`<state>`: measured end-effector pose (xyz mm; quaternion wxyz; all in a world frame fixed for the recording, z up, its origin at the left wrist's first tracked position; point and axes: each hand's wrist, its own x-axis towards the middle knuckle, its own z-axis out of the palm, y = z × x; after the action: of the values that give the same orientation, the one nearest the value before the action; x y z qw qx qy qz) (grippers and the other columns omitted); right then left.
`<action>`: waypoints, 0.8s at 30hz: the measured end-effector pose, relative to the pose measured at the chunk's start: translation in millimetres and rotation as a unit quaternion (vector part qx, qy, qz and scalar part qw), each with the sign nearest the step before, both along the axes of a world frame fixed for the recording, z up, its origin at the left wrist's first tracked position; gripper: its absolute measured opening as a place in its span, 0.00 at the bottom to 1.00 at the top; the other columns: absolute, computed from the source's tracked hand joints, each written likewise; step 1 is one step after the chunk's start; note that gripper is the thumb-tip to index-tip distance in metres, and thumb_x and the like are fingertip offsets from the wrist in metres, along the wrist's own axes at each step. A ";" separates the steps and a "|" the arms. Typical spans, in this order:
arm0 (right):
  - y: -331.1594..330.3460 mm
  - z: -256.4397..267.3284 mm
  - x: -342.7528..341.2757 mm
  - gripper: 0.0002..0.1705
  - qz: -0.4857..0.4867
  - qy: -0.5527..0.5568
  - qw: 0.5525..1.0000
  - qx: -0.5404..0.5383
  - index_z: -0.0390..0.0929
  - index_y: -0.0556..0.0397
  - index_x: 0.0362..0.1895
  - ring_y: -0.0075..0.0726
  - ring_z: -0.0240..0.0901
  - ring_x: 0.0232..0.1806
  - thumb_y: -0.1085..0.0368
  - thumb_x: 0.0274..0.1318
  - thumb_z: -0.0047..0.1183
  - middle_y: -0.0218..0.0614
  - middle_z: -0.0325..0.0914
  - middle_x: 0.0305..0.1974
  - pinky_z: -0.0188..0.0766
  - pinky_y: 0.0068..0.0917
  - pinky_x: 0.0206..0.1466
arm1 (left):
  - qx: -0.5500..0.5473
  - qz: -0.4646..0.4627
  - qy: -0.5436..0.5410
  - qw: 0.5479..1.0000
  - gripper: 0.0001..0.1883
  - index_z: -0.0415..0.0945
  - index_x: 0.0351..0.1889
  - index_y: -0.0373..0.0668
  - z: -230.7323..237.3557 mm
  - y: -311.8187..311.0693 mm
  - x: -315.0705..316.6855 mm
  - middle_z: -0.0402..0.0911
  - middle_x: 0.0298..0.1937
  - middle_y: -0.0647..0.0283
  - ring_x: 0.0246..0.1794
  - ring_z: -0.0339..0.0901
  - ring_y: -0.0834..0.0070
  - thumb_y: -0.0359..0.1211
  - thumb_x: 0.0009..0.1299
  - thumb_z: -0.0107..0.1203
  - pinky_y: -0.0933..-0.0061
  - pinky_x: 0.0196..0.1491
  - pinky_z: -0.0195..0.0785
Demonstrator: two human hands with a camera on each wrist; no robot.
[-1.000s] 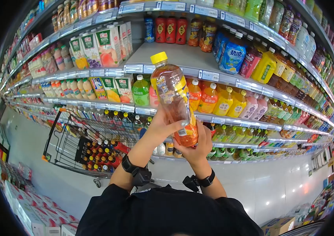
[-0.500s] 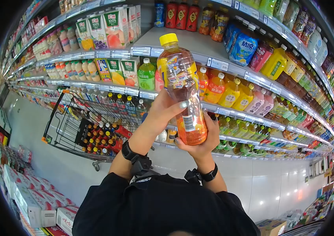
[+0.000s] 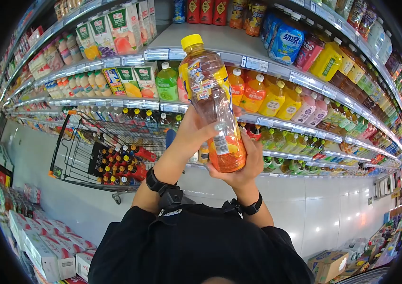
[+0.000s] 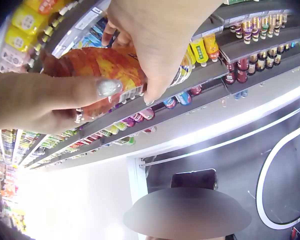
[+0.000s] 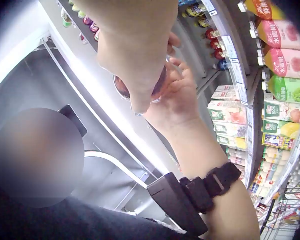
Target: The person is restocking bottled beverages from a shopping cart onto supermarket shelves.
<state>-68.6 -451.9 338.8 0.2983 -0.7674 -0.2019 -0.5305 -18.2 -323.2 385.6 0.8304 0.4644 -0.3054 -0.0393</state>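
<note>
In the head view a large clear bottle [image 3: 210,94] with a yellow cap, amber drink and a yellow and orange label tilts slightly left, cap up. My left hand [image 3: 196,130] grips its middle from the left, thumb across the front beside the barcode. Around the lower part and base curls my right hand [image 3: 243,163]. The left wrist view shows the bottle's orange label [image 4: 110,67] between both hands. In the right wrist view the hands hide most of the bottle, and my left hand [image 5: 177,97] lies behind it.
Drink shelves [image 3: 258,64] curve across the front, with juice cartons [image 3: 123,31] at left and blue pouches [image 3: 285,45] at right. A cart [image 3: 75,170] holding several bottles stands at lower left. Stacked cartons [image 3: 44,246] are on the floor at left.
The bottle has turned slightly between my hands since a second ago, bringing its barcode further into view. It moved right and up, then back left. The shelves have shifted in the head view.
</note>
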 end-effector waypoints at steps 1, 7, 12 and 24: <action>0.0 0.3 -0.5 0.52 0.000 0.006 1.000 0.001 0.66 0.63 0.49 0.42 0.69 0.32 0.41 0.20 0.68 0.45 0.73 0.41 0.69 0.31 0.36 | 0.000 0.001 -0.002 1.000 0.36 0.60 0.55 0.34 0.5 -0.2 0.1 0.73 0.48 0.50 0.51 0.71 0.61 0.47 0.55 0.61 0.60 0.53 0.66; 1.0 1.5 1.0 0.52 0.002 0.010 1.000 -0.010 0.65 0.63 0.49 0.40 0.68 0.31 0.40 0.20 0.68 0.44 0.73 0.38 0.69 0.29 0.34 | -0.039 -0.068 0.009 0.997 0.33 0.52 0.58 0.36 -4.9 6.6 8.9 0.71 0.51 0.49 0.53 0.70 0.62 0.31 0.58 0.59 0.62 0.54 0.66; 4.4 -3.2 3.3 0.53 -0.001 0.000 1.000 -0.003 0.64 0.62 0.49 0.41 0.68 0.32 0.39 0.20 0.68 0.45 0.73 0.39 0.68 0.31 0.36 | -0.031 -0.066 0.019 0.997 0.32 0.52 0.58 0.36 -4.1 7.7 7.7 0.71 0.51 0.48 0.51 0.72 0.63 0.31 0.59 0.58 0.62 0.53 0.66; 0.9 -10.1 1.6 0.55 -0.008 0.001 1.000 0.000 0.64 0.63 0.49 0.41 0.69 0.31 0.36 0.19 0.68 0.45 0.73 0.39 0.68 0.30 0.35 | -0.020 -0.069 0.014 0.997 0.32 0.51 0.58 0.36 -6.5 4.2 7.5 0.70 0.51 0.46 0.50 0.73 0.62 0.31 0.60 0.56 0.63 0.52 0.67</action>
<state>-67.1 -451.0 328.7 0.2938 -0.7695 -0.1953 -0.5324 -10.7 -319.1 379.1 0.8391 0.4248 -0.3258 -0.0967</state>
